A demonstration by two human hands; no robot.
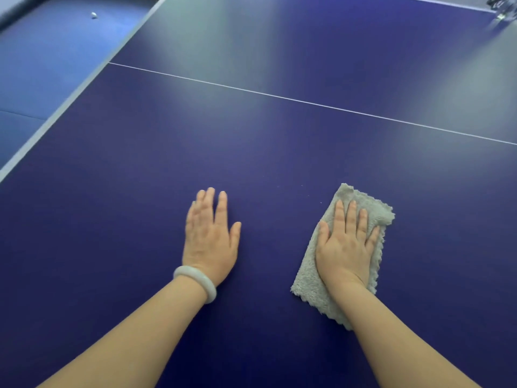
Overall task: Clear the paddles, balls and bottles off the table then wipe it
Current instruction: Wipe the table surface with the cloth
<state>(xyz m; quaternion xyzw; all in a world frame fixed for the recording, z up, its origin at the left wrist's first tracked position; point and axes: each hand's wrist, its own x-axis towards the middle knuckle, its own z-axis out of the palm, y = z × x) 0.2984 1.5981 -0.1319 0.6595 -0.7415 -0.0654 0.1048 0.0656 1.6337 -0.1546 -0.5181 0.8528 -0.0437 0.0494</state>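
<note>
A dark blue table-tennis table (140, 169) fills the view, with a thin white centre line (307, 102) running across it. My right hand (345, 245) lies flat, fingers spread, pressing on a folded grey cloth (310, 278) that rests on the table top. My left hand (209, 236) lies flat on the bare table to the left of the cloth, holding nothing; a pale bangle circles its wrist. No paddles or bottles show on the visible part of the table.
The table's white-edged left side (84, 82) runs diagonally, with blue floor (50, 65) beyond it. A small white ball-like object (94, 15) lies on that floor at the top left. A blurred shiny object (502, 9) sits at the top right corner.
</note>
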